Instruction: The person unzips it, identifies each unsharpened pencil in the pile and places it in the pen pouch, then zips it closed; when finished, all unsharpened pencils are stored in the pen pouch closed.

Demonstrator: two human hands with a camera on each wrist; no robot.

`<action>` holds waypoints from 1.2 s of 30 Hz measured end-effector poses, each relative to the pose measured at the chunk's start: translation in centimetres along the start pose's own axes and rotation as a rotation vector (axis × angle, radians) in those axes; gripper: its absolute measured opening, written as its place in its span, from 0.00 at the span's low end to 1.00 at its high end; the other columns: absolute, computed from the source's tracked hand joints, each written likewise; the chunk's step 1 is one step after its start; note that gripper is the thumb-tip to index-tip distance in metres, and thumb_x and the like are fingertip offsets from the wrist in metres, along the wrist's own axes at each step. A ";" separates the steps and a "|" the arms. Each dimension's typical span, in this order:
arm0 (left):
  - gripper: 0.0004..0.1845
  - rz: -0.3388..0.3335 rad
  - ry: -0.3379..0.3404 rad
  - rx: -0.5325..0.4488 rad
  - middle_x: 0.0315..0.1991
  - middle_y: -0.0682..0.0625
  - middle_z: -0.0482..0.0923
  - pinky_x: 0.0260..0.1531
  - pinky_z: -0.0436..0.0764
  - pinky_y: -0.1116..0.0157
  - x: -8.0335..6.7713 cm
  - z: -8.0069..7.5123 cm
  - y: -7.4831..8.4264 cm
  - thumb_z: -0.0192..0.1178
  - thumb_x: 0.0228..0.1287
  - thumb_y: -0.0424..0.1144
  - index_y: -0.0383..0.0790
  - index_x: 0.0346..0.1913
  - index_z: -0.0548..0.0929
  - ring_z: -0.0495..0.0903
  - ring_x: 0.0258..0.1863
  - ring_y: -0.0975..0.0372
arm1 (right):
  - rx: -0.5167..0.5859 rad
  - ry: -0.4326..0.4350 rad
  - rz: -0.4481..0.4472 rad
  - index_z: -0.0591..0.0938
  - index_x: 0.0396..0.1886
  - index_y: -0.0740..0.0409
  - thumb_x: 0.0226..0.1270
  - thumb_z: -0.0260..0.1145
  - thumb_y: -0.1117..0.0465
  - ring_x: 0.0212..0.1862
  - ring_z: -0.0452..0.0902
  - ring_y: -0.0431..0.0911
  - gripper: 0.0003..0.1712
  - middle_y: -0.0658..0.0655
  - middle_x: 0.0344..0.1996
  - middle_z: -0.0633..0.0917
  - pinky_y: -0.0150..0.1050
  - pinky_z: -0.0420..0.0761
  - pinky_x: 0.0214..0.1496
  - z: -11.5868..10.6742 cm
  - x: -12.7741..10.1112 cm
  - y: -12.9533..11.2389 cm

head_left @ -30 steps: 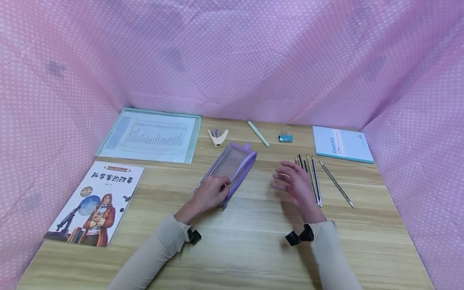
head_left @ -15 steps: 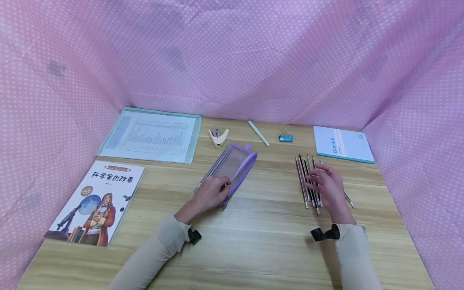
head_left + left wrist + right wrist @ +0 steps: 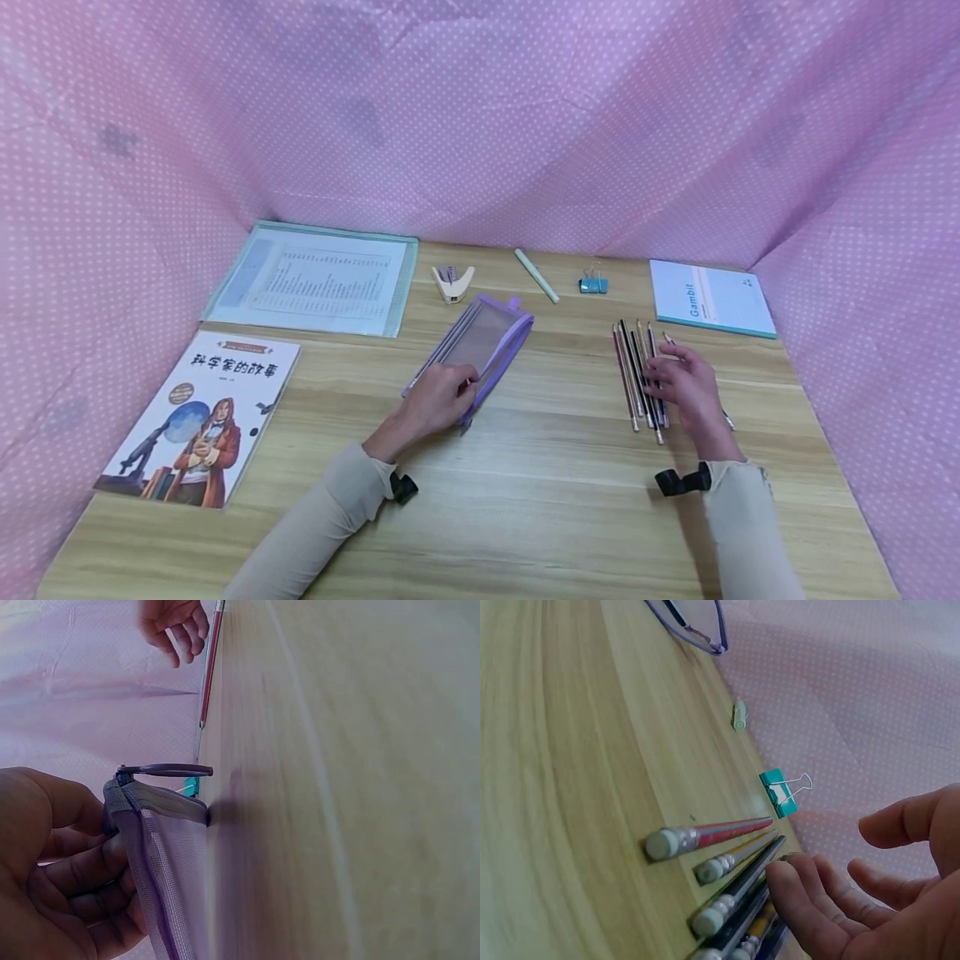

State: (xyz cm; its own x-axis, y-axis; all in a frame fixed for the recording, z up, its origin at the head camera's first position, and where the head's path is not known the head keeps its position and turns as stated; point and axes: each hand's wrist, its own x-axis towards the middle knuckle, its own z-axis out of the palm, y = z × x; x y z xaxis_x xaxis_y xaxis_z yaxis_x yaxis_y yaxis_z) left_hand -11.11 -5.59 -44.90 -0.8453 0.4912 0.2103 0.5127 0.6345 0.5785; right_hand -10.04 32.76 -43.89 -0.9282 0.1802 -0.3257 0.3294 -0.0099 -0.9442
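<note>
At the middle of the bench (image 3: 525, 500) lies a purple pencil case (image 3: 480, 343), and everything else sits around it. The left hand (image 3: 438, 398) grips the case's near end, fingers (image 3: 82, 881) curled round the fabric edge, mouth held toward the right. Well to the right of the case a row of pencils (image 3: 637, 375) lies side by side, and the right hand (image 3: 686, 385) hovers on their right edge, its fingers (image 3: 802, 900) loosely spread, one fingertip touching the nearest pencil, pinching nothing yet. One more pencil lies partly hidden under that hand. Behind the case sit a staple remover (image 3: 452, 284), a pale pen (image 3: 536, 276) and a teal binder clip (image 3: 592, 284).

I judge the pencils are about to be gathered: the next move calls for closing those fingers on one and carrying it left to the case.
</note>
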 end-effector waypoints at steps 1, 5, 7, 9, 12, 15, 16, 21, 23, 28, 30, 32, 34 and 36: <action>0.05 0.000 -0.001 0.000 0.24 0.48 0.84 0.16 0.67 0.77 0.0 0.0 0.0 0.61 0.61 0.29 0.35 0.35 0.87 0.71 0.19 0.70 | -0.020 -0.003 0.003 0.69 0.57 0.56 0.74 0.58 0.66 0.37 0.85 0.32 0.16 0.37 0.31 0.86 0.32 0.87 0.40 -0.1 0.1 0.0; 0.05 -0.002 -0.008 -0.005 0.24 0.48 0.84 0.16 0.67 0.77 0.1 0.0 0.0 0.61 0.62 0.30 0.35 0.36 0.87 0.72 0.19 0.70 | -0.125 -0.008 0.008 0.65 0.65 0.66 0.74 0.57 0.66 0.37 0.84 0.31 0.23 0.38 0.33 0.84 0.33 0.87 0.41 -0.3 0.3 0.1; 0.05 -0.003 -0.009 -0.006 0.25 0.48 0.84 0.16 0.67 0.77 0.1 0.0 0.0 0.61 0.62 0.30 0.35 0.36 0.87 0.72 0.19 0.70 | -0.191 -0.012 0.004 0.62 0.69 0.70 0.75 0.55 0.65 0.37 0.83 0.30 0.27 0.41 0.37 0.82 0.33 0.87 0.42 -0.4 0.5 0.2; 0.05 -0.003 -0.006 -0.006 0.25 0.48 0.84 0.16 0.67 0.77 0.1 0.0 0.1 0.61 0.62 0.30 0.35 0.36 0.87 0.72 0.19 0.70 | -0.261 -0.013 -0.005 0.59 0.71 0.72 0.76 0.53 0.64 0.38 0.82 0.29 0.30 0.44 0.40 0.81 0.33 0.87 0.43 -0.5 0.5 0.2; 0.05 -0.002 0.000 -0.004 0.25 0.48 0.84 0.17 0.67 0.77 0.0 -0.1 0.1 0.61 0.62 0.30 0.35 0.36 0.87 0.72 0.19 0.69 | -0.329 -0.010 -0.010 0.59 0.72 0.72 0.76 0.51 0.64 0.38 0.81 0.28 0.30 0.52 0.46 0.81 0.33 0.87 0.44 -0.6 0.7 0.2; 0.05 0.001 0.004 -0.004 0.25 0.48 0.84 0.17 0.67 0.77 0.0 -0.2 0.1 0.61 0.62 0.29 0.35 0.36 0.87 0.72 0.19 0.69 | -0.385 -0.003 -0.003 0.60 0.72 0.72 0.76 0.50 0.65 0.38 0.80 0.28 0.29 0.61 0.51 0.80 0.33 0.86 0.44 -0.5 0.7 0.0; 0.05 0.002 0.005 -0.004 0.25 0.48 0.84 0.17 0.67 0.77 0.0 -0.2 0.1 0.61 0.62 0.29 0.35 0.35 0.87 0.72 0.19 0.69 | -0.403 0.000 0.000 0.60 0.72 0.71 0.75 0.50 0.65 0.38 0.79 0.28 0.29 0.65 0.53 0.80 0.33 0.86 0.44 -0.5 0.7 0.0; 0.05 0.007 0.009 -0.005 0.24 0.48 0.84 0.17 0.67 0.77 0.0 -0.2 0.1 0.61 0.62 0.29 0.34 0.35 0.87 0.72 0.19 0.70 | -0.528 0.015 -0.024 0.64 0.70 0.72 0.72 0.54 0.66 0.36 0.79 0.32 0.29 0.75 0.58 0.77 0.32 0.86 0.39 -0.3 0.6 -0.4; 0.05 0.007 0.010 -0.002 0.24 0.48 0.83 0.17 0.67 0.77 0.0 -0.2 0.0 0.61 0.62 0.29 0.35 0.35 0.87 0.71 0.19 0.70 | -0.598 0.011 -0.051 0.66 0.69 0.73 0.71 0.56 0.67 0.38 0.82 0.39 0.29 0.77 0.57 0.78 0.32 0.85 0.36 -0.1 0.6 -0.5; 0.05 0.006 0.013 0.003 0.24 0.48 0.83 0.17 0.67 0.77 0.0 -0.1 -0.1 0.61 0.61 0.29 0.35 0.35 0.87 0.71 0.19 0.70 | -0.800 -0.016 -0.136 0.68 0.66 0.74 0.68 0.59 0.68 0.50 0.83 0.64 0.28 0.77 0.53 0.80 0.42 0.87 0.42 0.3 0.7 -0.4; 0.05 0.004 0.013 0.002 0.24 0.48 0.84 0.17 0.67 0.77 0.0 -0.1 -0.1 0.61 0.61 0.30 0.35 0.35 0.87 0.72 0.19 0.69 | -0.868 -0.022 -0.160 0.68 0.65 0.74 0.66 0.60 0.69 0.53 0.81 0.68 0.28 0.78 0.53 0.81 0.48 0.87 0.46 0.5 0.8 -0.4; 0.05 0.001 0.011 0.001 0.24 0.48 0.84 0.17 0.68 0.77 0.0 -0.1 -0.1 0.61 0.62 0.30 0.35 0.36 0.87 0.72 0.19 0.69 | -0.925 -0.026 -0.173 0.68 0.65 0.74 0.65 0.61 0.69 0.54 0.81 0.69 0.29 0.78 0.52 0.81 0.51 0.86 0.48 0.7 0.8 -0.4; 0.05 -0.003 0.008 -0.001 0.24 0.48 0.84 0.17 0.68 0.77 0.0 -0.1 -0.1 0.61 0.62 0.30 0.35 0.36 0.87 0.72 0.19 0.69 | -0.963 -0.023 -0.173 0.68 0.65 0.75 0.64 0.62 0.69 0.51 0.82 0.68 0.31 0.78 0.52 0.82 0.50 0.86 0.45 0.9 0.8 -0.4; 0.05 -0.005 0.006 -0.003 0.24 0.48 0.84 0.17 0.68 0.77 0.0 -0.1 0.0 0.61 0.62 0.30 0.35 0.36 0.87 0.72 0.19 0.69 | -1.003 -0.023 -0.176 0.68 0.65 0.76 0.63 0.62 0.69 0.49 0.83 0.67 0.32 0.77 0.52 0.82 0.50 0.86 0.44 1.0 0.8 -0.5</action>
State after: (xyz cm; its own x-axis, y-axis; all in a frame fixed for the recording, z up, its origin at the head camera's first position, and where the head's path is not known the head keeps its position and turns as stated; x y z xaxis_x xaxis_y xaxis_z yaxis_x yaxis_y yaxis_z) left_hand -11.13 -5.69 -44.85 -0.8485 0.4847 0.2124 0.5084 0.6352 0.5814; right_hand -11.06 31.92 -43.74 -0.9771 0.0809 -0.1970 0.1718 0.8458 -0.5050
